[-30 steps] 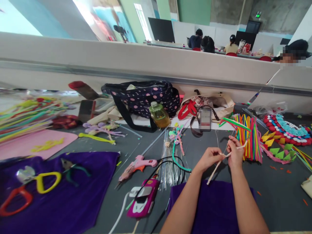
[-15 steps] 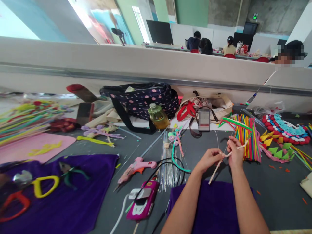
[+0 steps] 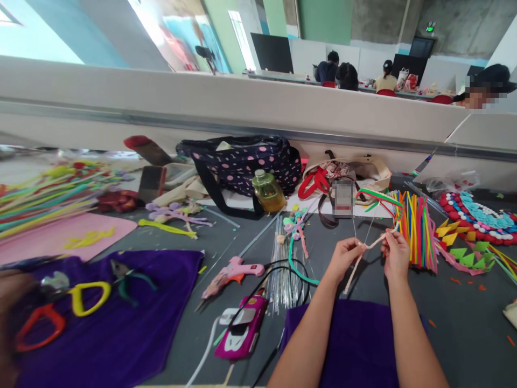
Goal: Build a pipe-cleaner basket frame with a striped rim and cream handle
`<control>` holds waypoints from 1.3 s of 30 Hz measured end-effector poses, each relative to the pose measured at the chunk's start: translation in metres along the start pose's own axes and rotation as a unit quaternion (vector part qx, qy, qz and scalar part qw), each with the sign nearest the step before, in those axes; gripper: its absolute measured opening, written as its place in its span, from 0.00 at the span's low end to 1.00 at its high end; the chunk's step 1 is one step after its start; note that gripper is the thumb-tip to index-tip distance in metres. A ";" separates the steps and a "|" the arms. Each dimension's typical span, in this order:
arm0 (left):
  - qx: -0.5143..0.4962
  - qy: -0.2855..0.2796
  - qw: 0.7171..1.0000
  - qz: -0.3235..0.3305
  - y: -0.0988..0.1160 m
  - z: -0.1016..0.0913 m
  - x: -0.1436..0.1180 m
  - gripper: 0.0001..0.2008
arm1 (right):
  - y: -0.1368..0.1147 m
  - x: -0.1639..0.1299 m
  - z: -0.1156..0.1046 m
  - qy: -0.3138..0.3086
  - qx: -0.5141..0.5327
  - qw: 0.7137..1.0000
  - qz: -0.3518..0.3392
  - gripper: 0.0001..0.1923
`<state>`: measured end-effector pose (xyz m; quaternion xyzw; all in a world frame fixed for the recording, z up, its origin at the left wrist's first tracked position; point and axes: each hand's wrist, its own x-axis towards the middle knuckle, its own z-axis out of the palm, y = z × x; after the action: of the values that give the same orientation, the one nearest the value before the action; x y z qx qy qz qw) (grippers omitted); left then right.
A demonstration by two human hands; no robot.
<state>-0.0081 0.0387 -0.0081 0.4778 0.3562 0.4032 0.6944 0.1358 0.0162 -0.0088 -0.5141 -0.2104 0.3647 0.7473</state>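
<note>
My left hand (image 3: 344, 257) and my right hand (image 3: 395, 254) both pinch a cream pipe cleaner (image 3: 374, 243) above the grey table, a little apart from each other. Its loose end (image 3: 352, 276) hangs down below my left hand toward a purple cloth (image 3: 355, 345). Thin wires rise from the pinch point. A bundle of coloured pipe cleaners (image 3: 416, 229) stands just behind my right hand. A pink glue gun (image 3: 232, 272) lies to the left of my arms.
A dotted dark bag (image 3: 242, 161), a yellow bottle (image 3: 267, 191) and a tote sit at the back. A pink phone (image 3: 242, 331), wire rods (image 3: 283, 258), pliers (image 3: 127, 277) on a purple cloth and a beaded piece (image 3: 472, 215) surround me. People sit beyond the partition.
My hands have drawn apart, stretching the cream pipe cleaner between them. The red-and-green striped strand moved left, away from my right hand. The view shifted slightly.
</note>
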 end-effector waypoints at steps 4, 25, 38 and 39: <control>0.013 -0.008 1.000 0.013 0.000 0.000 -0.001 0.18 | -0.001 0.001 -0.001 0.001 0.007 1.000 -0.003 0.18; -0.010 0.002 0.999 0.039 -0.004 -0.001 0.002 0.18 | -0.006 -0.003 0.000 -0.071 -0.038 0.996 0.035 0.16; -0.075 0.126 0.985 0.090 -0.002 -0.009 0.006 0.15 | 0.006 -0.027 0.016 -0.324 -0.202 0.921 0.081 0.14; -0.085 0.129 0.984 0.086 -0.002 -0.010 0.007 0.16 | 0.008 -0.028 0.017 -0.330 -0.210 0.917 0.073 0.13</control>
<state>-0.0134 0.0478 -0.0141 0.3901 0.3649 0.5481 0.6436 0.1034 0.0070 -0.0080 -0.5231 -0.4790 0.5145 0.4819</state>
